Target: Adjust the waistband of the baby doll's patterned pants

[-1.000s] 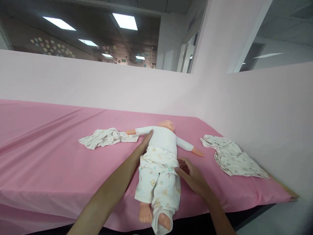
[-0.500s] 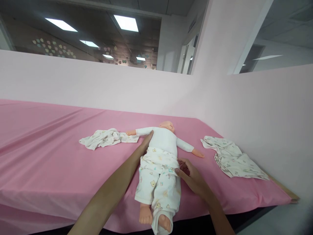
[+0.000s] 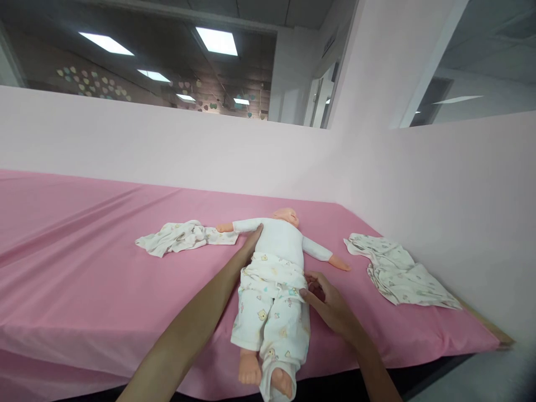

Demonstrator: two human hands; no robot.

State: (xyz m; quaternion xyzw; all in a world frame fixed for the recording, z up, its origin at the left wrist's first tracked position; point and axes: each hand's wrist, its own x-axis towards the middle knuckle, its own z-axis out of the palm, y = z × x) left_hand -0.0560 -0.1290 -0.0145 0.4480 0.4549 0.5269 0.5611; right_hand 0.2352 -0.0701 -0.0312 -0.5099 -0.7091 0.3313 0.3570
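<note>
Frame centre: left hand flat against doll flank, grip wide; right hand seemingly pinching trousers waistband.

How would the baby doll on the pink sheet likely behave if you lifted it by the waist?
The baby doll looks moulded, so the limbs would probably stay fairly stiff. Its printed trousers are loose, wrinkled cloth and may slide under the right hand. Lying flat with arms spread, it seems unlikely to roll.
</note>
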